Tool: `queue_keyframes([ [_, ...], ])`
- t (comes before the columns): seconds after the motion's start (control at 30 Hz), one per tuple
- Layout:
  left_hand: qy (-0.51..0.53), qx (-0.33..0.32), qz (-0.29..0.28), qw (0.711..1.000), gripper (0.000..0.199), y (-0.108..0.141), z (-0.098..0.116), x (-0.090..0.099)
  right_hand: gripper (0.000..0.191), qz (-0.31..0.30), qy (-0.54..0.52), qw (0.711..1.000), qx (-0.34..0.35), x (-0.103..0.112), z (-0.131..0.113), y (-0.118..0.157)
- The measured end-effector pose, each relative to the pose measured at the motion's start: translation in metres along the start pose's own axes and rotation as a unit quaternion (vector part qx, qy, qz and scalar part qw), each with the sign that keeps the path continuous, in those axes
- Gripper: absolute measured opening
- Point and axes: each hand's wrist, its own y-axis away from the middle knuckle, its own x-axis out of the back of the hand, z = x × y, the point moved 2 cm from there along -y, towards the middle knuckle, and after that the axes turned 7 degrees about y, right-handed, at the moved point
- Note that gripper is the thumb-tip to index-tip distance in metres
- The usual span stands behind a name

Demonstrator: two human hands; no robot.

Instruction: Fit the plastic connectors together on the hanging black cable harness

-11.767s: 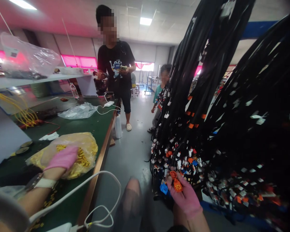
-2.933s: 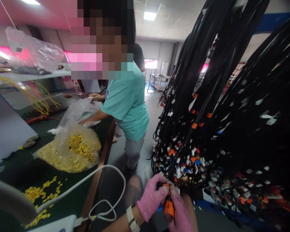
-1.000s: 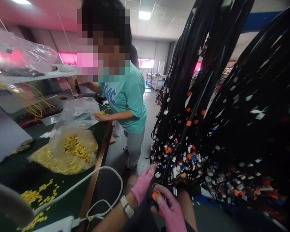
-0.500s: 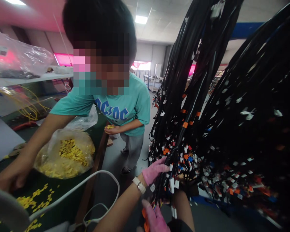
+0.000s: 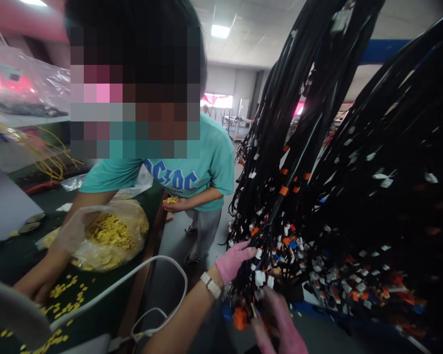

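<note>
My left hand (image 5: 236, 263), in a pink glove with a watch at the wrist, is closed around a black wire harness (image 5: 271, 221) that hangs down in front of me. Below it dangle the harness's loose ends, with white connectors (image 5: 260, 278) and an orange connector (image 5: 239, 318). My right hand (image 5: 280, 319), also pink-gloved and a little blurred, is beside these lower ends. Its thumb and fingers are apart, and I see nothing held between them.
Many more black harnesses (image 5: 391, 206) hang at the right. On the left, a co-worker in a teal shirt (image 5: 216, 162) leans over a dark green table (image 5: 107, 295) with a bag of yellow pieces (image 5: 112, 233) and scattered yellow bits. A white cable (image 5: 133, 273) loops over the table's edge.
My right hand has moved right and up from the orange connector, its fingers spreading apart. My left hand stays on the harness. The co-worker leans closer, one hand moving among the yellow pieces.
</note>
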Motion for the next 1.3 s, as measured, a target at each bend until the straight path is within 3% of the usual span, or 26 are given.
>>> queue_keyframes([
  [0.07,0.009,0.013,-0.001,1.000,0.041,0.000,-0.002,0.005,0.049,-0.012,-0.032,0.999,-0.007,0.012,0.005,-0.017],
  [0.13,0.016,0.038,-0.014,0.999,0.040,0.003,-0.008,0.009,0.056,0.038,-0.070,0.995,-0.066,0.022,0.010,-0.037],
  [0.27,-0.015,0.098,-0.021,0.995,0.029,0.015,-0.030,0.013,0.061,-0.030,-0.177,0.979,-0.100,0.016,0.006,-0.077],
  [0.4,-0.148,0.133,-0.015,0.980,0.017,0.018,-0.044,0.017,0.047,-0.125,-0.233,0.958,-0.111,-0.003,0.005,-0.103],
  [0.57,-0.276,0.104,0.041,0.955,0.010,0.008,-0.039,0.028,0.037,-0.150,-0.316,0.921,-0.170,-0.010,0.017,-0.113],
  [0.7,-0.309,0.081,0.075,0.945,0.016,0.004,-0.041,0.039,0.033,-0.154,-0.342,0.906,-0.197,-0.014,0.019,-0.104],
  [0.97,-0.207,0.114,0.064,0.970,0.048,0.009,-0.053,0.060,0.038,-0.209,-0.275,0.910,-0.230,-0.025,0.032,-0.082],
  [1.3,0.009,0.153,0.069,0.986,0.056,0.009,-0.067,0.036,0.024,-0.183,-0.369,0.866,-0.283,-0.026,0.034,-0.089],
])
